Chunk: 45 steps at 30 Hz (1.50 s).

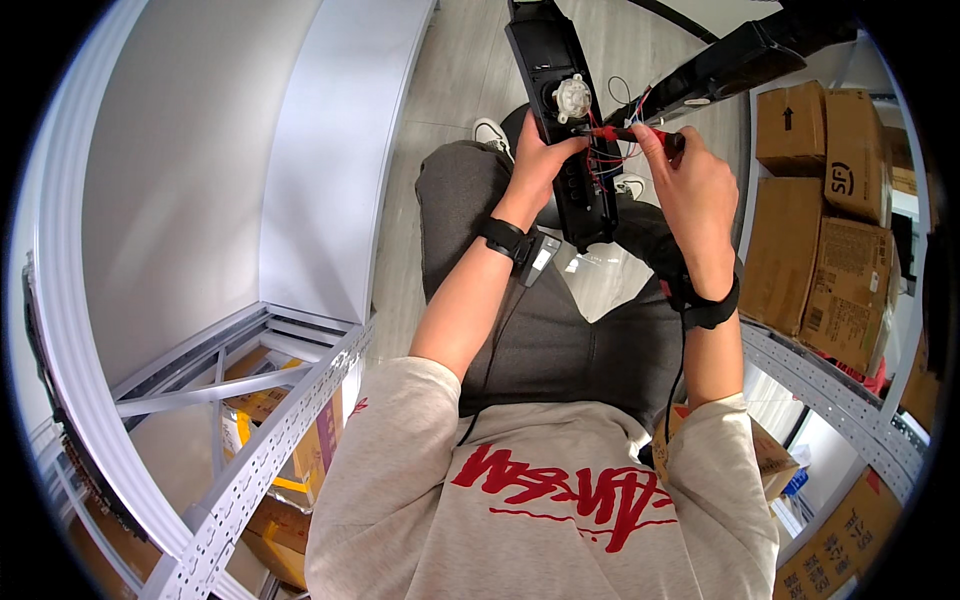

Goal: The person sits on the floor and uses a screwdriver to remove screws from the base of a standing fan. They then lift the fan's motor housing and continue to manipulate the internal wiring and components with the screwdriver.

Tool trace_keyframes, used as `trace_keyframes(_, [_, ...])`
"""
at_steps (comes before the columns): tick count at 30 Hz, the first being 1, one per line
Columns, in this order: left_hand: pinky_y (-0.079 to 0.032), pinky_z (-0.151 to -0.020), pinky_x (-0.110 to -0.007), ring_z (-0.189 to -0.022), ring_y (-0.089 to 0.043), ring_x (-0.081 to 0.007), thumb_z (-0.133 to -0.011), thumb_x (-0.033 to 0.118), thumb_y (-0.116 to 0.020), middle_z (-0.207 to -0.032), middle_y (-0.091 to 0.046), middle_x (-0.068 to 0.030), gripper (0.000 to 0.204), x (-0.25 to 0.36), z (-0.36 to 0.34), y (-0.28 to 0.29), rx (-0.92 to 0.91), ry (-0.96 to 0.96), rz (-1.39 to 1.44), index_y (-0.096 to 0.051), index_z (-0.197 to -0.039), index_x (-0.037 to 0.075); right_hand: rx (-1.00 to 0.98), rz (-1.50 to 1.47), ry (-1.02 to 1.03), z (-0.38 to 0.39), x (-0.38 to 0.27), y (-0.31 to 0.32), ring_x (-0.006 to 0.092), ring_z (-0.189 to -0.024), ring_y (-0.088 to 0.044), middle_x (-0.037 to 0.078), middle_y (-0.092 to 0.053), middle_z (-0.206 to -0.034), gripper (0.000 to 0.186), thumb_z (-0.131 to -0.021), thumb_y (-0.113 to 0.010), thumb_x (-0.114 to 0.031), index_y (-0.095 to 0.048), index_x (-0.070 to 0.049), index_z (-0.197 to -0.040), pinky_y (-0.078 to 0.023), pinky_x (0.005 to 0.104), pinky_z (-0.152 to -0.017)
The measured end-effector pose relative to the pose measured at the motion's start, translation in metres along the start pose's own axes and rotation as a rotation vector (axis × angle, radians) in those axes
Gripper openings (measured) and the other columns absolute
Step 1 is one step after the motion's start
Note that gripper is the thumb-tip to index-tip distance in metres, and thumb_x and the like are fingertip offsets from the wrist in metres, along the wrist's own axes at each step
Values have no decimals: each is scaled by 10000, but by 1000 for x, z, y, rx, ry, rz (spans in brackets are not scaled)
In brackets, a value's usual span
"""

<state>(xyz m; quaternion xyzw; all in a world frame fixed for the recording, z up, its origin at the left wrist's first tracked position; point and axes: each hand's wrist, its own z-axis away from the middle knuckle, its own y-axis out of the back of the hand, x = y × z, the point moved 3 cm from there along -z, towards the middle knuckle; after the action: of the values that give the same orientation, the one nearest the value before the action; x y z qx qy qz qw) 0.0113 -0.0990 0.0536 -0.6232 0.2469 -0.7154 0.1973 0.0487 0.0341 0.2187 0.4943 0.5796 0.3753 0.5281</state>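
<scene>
A long black plastic panel stretches away from me above my lap, its inner side facing up. My left hand grips its left edge, thumb laid over the near middle. A round translucent white part sits on the panel just beyond that thumb. In my right hand is a red and black screwdriver, held between thumb and fingers and pointing left. Its tip reaches the panel beside my left thumb; what it touches is too small to tell. Thin coloured wires run from the panel near the screwdriver.
Beyond my right hand, a long black part rises toward the upper right, with wires at its near end. Cardboard boxes are stacked on a metal rack at the right. A white metal shelf frame with boxes stands at the left.
</scene>
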Motion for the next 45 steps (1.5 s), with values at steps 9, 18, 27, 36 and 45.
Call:
trace_keyframes(9, [-486,-890,-319,-1015,-608,-179,-759,-77,-675,-1101,-618,-75,495,-6,-1,3,17,30,-6,-459,-1192,29,10,-64,36,2,0,3,376,-620,-627,155,-624,-642,363,-882,-638,-392,-603,-34,-837,-473,431,-534])
trace_keyframes(18, [-505,-855,-317,-968,-616,-178,-732,-114,-643,-1082,-601,-73,504,-1,1,-1,34,44,25,-458,-1179,26,-2,-167,165,4,-6,7,345,-687,-622,139,-642,-788,175,-881,-633,-170,-559,-42,-974,-474,412,-576])
trace_keyframes(27, [-505,-848,-309,-954,-614,-169,-735,-110,-643,-1071,-603,-72,503,-6,-2,3,36,49,36,-455,-1182,25,133,-251,342,3,-2,2,342,-771,-621,144,-621,-873,189,-840,-671,-112,-577,-21,-975,-491,385,-617])
trace_keyframes(36, [-509,-844,-306,-973,-615,-167,-744,-99,-646,-1075,-606,-73,502,-4,0,2,34,27,6,-459,-1195,17,-5,28,72,6,1,-10,364,-635,-621,144,-639,-734,210,-886,-654,-220,-586,-43,-977,-491,404,-538])
trace_keyframes(45, [-514,-833,-304,-955,-620,-168,-748,-103,-640,-1063,-609,-68,488,-1,1,1,21,50,36,-460,-1184,22,61,-242,252,3,-4,-7,355,-777,-621,140,-610,-890,178,-842,-656,-100,-581,-44,-992,-496,412,-631])
